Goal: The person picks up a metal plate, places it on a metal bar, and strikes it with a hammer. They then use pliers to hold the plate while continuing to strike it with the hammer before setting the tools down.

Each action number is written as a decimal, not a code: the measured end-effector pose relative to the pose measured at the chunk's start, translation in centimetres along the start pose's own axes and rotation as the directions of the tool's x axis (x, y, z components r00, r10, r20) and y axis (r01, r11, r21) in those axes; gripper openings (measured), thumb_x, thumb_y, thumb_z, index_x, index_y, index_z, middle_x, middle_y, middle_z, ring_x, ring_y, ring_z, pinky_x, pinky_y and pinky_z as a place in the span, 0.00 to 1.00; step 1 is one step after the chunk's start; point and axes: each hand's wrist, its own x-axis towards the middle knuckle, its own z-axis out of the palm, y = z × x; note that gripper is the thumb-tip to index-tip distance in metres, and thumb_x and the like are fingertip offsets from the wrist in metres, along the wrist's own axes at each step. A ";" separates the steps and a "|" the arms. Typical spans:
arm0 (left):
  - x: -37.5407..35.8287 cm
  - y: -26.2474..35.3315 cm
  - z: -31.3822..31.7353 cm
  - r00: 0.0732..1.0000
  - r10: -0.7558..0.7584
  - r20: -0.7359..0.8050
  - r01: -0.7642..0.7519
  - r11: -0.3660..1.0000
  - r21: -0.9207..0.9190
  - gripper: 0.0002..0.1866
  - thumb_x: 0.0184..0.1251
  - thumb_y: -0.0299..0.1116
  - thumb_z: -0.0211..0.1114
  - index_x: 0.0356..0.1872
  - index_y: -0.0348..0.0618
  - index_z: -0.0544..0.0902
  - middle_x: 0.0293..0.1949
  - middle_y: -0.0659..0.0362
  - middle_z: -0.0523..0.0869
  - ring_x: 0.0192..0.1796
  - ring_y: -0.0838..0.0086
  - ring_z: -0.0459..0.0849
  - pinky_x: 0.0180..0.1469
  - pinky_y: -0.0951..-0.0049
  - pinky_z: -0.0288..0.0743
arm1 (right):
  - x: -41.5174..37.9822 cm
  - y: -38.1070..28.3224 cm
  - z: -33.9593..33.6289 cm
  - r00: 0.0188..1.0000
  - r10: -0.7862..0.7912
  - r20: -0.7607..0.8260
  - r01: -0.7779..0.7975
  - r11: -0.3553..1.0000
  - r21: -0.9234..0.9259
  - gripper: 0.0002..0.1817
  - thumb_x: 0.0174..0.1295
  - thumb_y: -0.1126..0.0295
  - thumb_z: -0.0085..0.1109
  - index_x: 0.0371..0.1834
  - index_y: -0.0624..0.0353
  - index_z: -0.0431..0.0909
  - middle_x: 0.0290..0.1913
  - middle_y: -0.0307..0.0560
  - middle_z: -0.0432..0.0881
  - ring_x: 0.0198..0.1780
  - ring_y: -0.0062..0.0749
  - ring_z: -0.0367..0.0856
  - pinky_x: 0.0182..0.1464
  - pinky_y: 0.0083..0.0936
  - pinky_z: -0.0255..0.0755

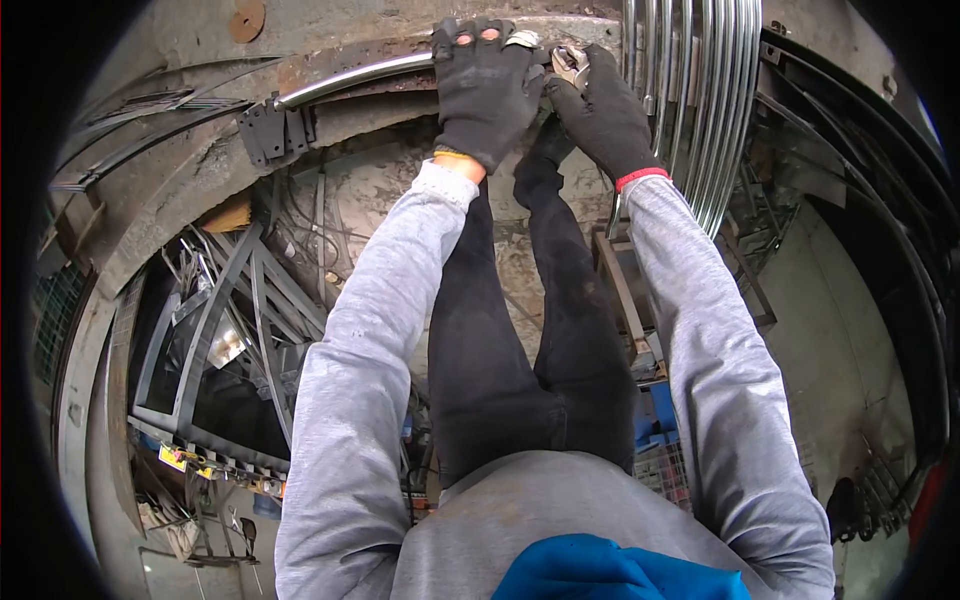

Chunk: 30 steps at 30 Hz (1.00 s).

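A shiny metal tube [355, 80] lies along the bench edge at the top, running under my left hand [485, 92]. That hand wears a dark glove with worn fingertips, and its fingers are bent over the tube's right part. Just beside it, my right hand [600, 108], in a dark glove with a red cuff, has its fingers curled together. A crumpled whitish patch [570, 66] shows at those fingers; I cannot tell whether it is a rag or worn glove. The two thumbs nearly meet.
Several shiny tubes [700, 100] lie side by side to the right of my right hand. A dark drilled metal plate [270, 135] sits by the tube's left end. A rusty disc [247, 20] lies at the back. Metal frames [205, 340] stand at lower left.
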 end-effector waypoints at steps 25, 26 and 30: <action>-1.5 2.4 -13.7 0.946 -0.181 0.270 0.318 0.688 -0.652 0.11 0.79 0.35 0.62 0.43 0.34 0.80 0.32 0.41 0.88 0.37 0.39 0.88 0.37 0.49 0.78 | 0.3 -0.2 0.3 0.999 0.004 0.053 0.003 0.991 -0.136 0.45 0.73 0.44 0.62 0.80 0.68 0.61 0.57 0.68 0.85 0.56 0.59 0.89 0.54 0.50 0.84; -1.7 2.8 -13.0 0.945 -0.180 0.272 0.319 0.686 -0.654 0.11 0.79 0.35 0.62 0.43 0.34 0.80 0.32 0.41 0.88 0.37 0.39 0.88 0.37 0.49 0.78 | 0.3 -0.4 0.2 0.999 0.007 0.053 0.000 0.991 -0.137 0.45 0.73 0.44 0.62 0.80 0.68 0.61 0.57 0.68 0.85 0.56 0.59 0.89 0.54 0.50 0.84; -1.8 2.6 -8.2 0.994 -0.066 0.087 0.105 0.778 -0.620 0.10 0.80 0.35 0.63 0.44 0.36 0.80 0.33 0.39 0.88 0.38 0.37 0.88 0.38 0.47 0.79 | 0.7 -0.1 0.1 0.997 0.032 0.076 -0.022 0.992 -0.123 0.44 0.73 0.46 0.63 0.79 0.69 0.61 0.57 0.68 0.86 0.57 0.60 0.89 0.56 0.49 0.83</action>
